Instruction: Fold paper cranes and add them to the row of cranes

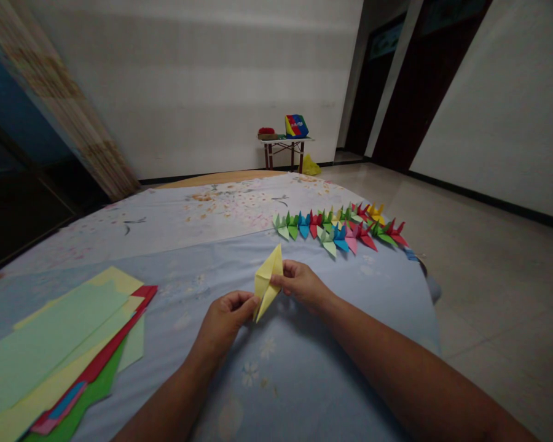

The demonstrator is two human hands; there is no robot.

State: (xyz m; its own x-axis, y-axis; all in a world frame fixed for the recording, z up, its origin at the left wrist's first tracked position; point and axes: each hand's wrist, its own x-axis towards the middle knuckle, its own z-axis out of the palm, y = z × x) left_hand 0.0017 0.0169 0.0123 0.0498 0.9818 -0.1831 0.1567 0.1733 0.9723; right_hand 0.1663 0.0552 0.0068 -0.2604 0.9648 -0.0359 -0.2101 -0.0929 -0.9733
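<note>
Both my hands hold a folded yellow paper piece (268,280), diamond-shaped and pointed at top and bottom, just above the light blue cloth (304,368). My left hand (225,320) pinches its lower left edge with thumb and forefinger. My right hand (301,285) grips its right side with closed fingers. Beyond them, a row of several folded paper cranes (338,229) in green, blue, red, pink and yellow lies on the cloth.
A stack of coloured paper sheets (59,350), green, yellow, red and blue, lies at the near left. The cloth's right edge (431,288) drops to a tiled floor. A small table (286,147) with a colourful bag stands by the far wall.
</note>
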